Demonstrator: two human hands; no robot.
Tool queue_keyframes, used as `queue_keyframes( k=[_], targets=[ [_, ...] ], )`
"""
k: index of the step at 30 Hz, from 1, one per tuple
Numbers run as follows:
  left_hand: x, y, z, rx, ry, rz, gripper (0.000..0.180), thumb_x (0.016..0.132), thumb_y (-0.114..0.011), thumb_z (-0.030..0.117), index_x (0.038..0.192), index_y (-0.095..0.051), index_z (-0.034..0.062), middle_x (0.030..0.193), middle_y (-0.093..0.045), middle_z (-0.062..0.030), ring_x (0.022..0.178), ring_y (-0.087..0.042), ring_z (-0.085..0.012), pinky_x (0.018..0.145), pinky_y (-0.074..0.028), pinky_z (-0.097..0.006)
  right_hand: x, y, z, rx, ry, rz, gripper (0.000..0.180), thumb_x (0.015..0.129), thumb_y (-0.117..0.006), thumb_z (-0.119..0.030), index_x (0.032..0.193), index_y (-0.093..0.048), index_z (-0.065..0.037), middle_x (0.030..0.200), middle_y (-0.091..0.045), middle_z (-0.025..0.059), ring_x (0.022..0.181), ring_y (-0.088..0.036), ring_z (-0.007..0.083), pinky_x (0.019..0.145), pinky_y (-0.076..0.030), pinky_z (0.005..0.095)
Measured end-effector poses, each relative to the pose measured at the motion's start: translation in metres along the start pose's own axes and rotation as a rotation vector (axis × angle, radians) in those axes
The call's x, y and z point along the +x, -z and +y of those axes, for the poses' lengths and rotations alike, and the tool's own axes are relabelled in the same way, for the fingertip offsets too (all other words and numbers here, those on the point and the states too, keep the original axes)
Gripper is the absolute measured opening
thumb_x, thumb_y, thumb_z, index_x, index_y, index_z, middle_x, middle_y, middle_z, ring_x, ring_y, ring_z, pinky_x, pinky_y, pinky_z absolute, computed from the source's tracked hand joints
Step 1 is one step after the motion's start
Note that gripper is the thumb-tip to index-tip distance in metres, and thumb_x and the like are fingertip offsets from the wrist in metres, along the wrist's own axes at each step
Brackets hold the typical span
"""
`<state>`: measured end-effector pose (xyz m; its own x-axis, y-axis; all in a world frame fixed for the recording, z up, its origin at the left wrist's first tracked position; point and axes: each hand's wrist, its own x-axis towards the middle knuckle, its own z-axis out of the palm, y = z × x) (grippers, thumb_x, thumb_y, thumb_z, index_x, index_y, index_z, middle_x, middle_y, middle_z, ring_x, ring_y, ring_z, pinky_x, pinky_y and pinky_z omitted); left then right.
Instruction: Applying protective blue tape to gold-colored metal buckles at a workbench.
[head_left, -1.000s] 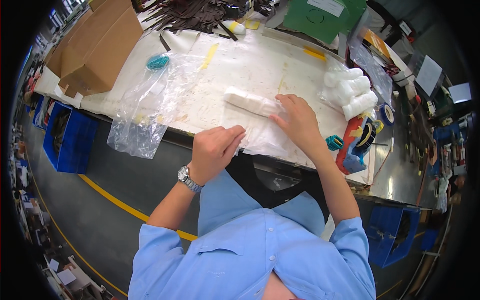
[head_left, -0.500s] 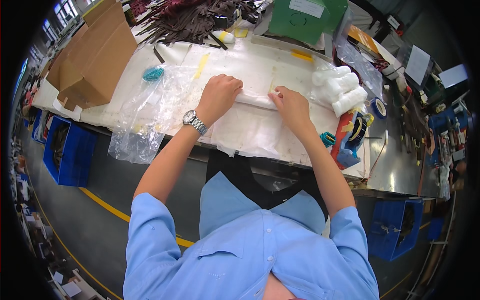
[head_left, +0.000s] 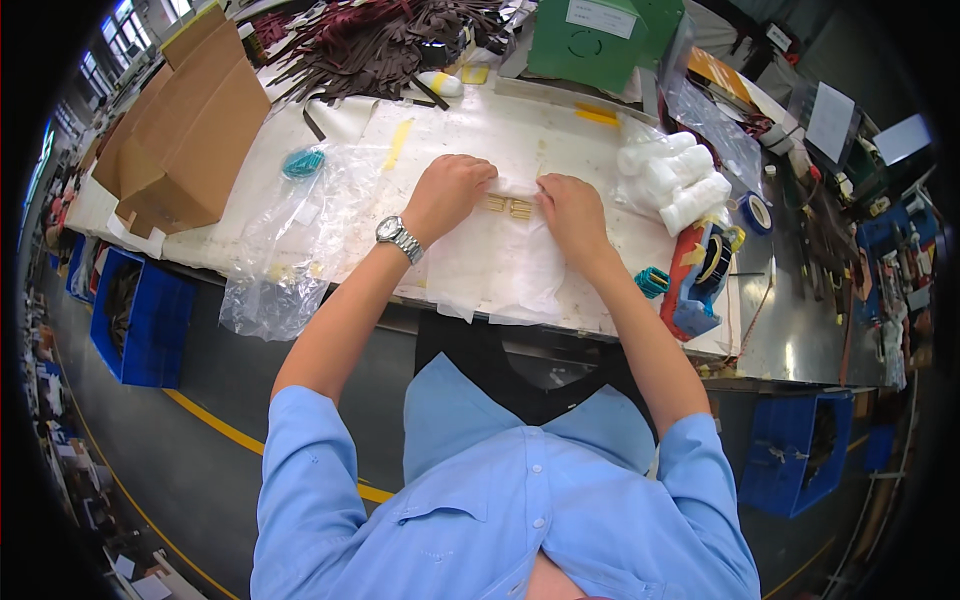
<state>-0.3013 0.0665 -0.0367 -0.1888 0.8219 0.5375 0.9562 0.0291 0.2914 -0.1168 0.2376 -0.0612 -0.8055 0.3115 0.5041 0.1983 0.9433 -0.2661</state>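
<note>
- Left on my bench [head_left: 625,240]: open brown cardboard box [head_left: 190,145].
- Ahead of me, far side: heap of dark strips [head_left: 365,45].
- Right of the heap: green box [head_left: 585,50], pale label on its face.
- To my right: blue tape roll [head_left: 757,213].
- Floor, my left: blue bin [head_left: 160,325], yellow line [head_left: 225,425] beside it.
- Lower right: second blue bin [head_left: 775,465]; contents dark, too shadowed for me to name.
</note>
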Motion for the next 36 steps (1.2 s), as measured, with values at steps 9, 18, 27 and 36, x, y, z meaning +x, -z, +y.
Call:
queue_keyframes(
  k=[9, 18, 27, 36],
  targets=[
    [0.017, -0.014, -0.007, 0.06, 0.023, 0.089, 0.02, 0.092, -0.079, 0.018, 0.108, -0.08, 0.0058, 0.114, -0.079, -0.0104, 0.111, -0.07, -0.0333, 0.101, -0.052, -0.048, 0.034, -0.021, 0.019, 0.006, -0.271, 0.074, 0.021, 0.101, -0.068, -0.024, 0.095, -0.08, -0.007, 0.095, -0.078, 0.0162, 0.091, -0.074, 0.041, 0.078, -0.058, 0.0546],
    [0.018, -0.024, -0.038, 0.062, 0.123, 0.101, 0.028, 0.09, -0.066, 0.002, 0.115, -0.079, 0.0056, 0.119, -0.078, -0.0136, 0.117, -0.069, -0.0354, 0.103, -0.053, -0.048, 0.054, -0.033, 0.03, 0.091, -0.222, 0.188, 0.02, 0.098, -0.072, -0.023, 0.107, -0.081, -0.007, 0.11, -0.079, 0.0155, 0.103, -0.073, 0.0393, 0.089, -0.058, 0.0519],
    [-0.011, 0.013, -0.078, 0.135, 0.355, 0.056, 0.017, 0.085, -0.064, -0.002, 0.088, -0.08, 0.0016, 0.096, -0.077, -0.0223, 0.092, -0.073, -0.0411, 0.087, -0.059, -0.05, 0.021, -0.016, 0.028, -0.022, -0.146, 0.099, 0.022, 0.086, -0.067, -0.003, 0.104, -0.079, -0.005, 0.11, -0.075, 0.0143, 0.11, -0.07, 0.0375, 0.095, -0.057, 0.0498],
    [-0.015, 0.021, -0.049, 0.359, 0.065, 0.259, 0.022, 0.097, -0.071, 0.017, 0.09, -0.079, -0.0018, 0.098, -0.077, -0.0232, 0.099, -0.073, -0.0397, 0.089, -0.059, -0.049, 0.007, 0.018, 0.032, -0.296, -0.251, -0.058, 0.015, 0.088, -0.065, -0.003, 0.094, -0.078, -0.001, 0.102, -0.076, 0.0211, 0.095, -0.077, 0.0386, 0.08, -0.063, 0.0487]
  ],
)
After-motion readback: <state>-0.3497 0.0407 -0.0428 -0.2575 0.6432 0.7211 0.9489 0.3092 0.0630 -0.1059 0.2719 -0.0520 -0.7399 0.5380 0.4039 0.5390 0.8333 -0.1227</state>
